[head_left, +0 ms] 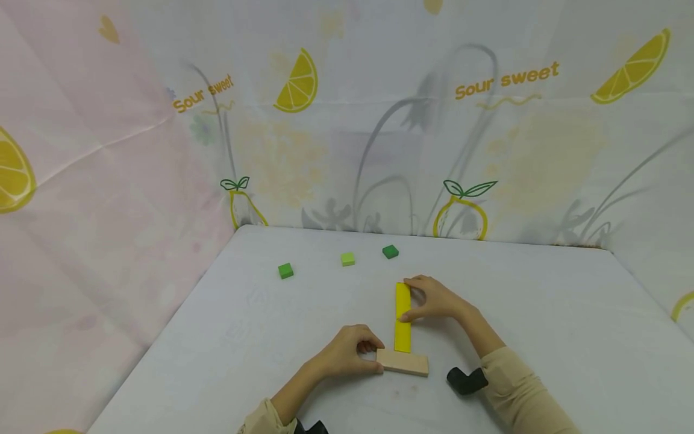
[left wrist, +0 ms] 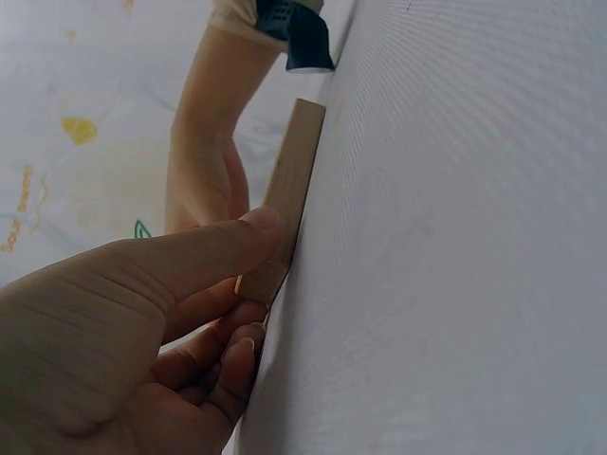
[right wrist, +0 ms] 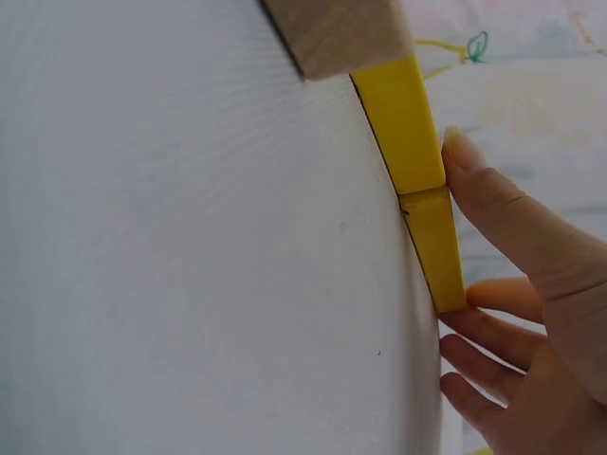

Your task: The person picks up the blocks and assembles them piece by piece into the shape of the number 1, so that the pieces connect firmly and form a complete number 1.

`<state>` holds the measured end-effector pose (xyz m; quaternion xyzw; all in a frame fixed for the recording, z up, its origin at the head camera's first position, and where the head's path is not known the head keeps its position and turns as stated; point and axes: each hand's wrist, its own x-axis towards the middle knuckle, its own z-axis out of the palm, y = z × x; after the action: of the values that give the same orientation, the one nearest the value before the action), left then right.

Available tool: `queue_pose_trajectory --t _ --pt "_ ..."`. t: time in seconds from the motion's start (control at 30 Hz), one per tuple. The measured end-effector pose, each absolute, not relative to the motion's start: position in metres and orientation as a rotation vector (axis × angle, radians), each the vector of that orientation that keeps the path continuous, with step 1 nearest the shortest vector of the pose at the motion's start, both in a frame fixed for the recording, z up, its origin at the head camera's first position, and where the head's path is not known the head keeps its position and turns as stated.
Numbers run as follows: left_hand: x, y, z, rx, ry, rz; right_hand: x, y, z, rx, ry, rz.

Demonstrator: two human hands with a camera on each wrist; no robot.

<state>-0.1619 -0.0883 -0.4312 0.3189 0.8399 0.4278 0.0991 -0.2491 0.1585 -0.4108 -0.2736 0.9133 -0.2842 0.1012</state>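
My left hand (head_left: 347,354) pinches the left end of a plain wooden block (head_left: 403,363) between thumb and fingers. The block lies crosswise on the white table. From its far side, two yellow blocks (head_left: 402,336) run away end to end, a seam showing between them in the right wrist view. My right hand (head_left: 436,299) holds the farther yellow block (right wrist: 437,251), its thumb by the seam and a fingertip at the far end. The near yellow block (right wrist: 403,128) meets the wooden block, which partly hides it in that view.
Toward the back of the table (head_left: 217,361) lie three small green blocks: a mid-green one (head_left: 285,270), a light green one (head_left: 347,259) and a dark green one (head_left: 390,252). Behind stands a cloth backdrop (head_left: 347,150) printed with lemons. Black wrist devices (head_left: 466,381) sit near both sleeves.
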Motion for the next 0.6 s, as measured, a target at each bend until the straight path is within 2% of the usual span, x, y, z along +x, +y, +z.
queue_pose_trajectory --t 0.6 --pt "-0.163 -0.088 -0.433 0.957 2.486 1.268 -0.252 0.171 -0.414 -0.810 2.642 -0.945"
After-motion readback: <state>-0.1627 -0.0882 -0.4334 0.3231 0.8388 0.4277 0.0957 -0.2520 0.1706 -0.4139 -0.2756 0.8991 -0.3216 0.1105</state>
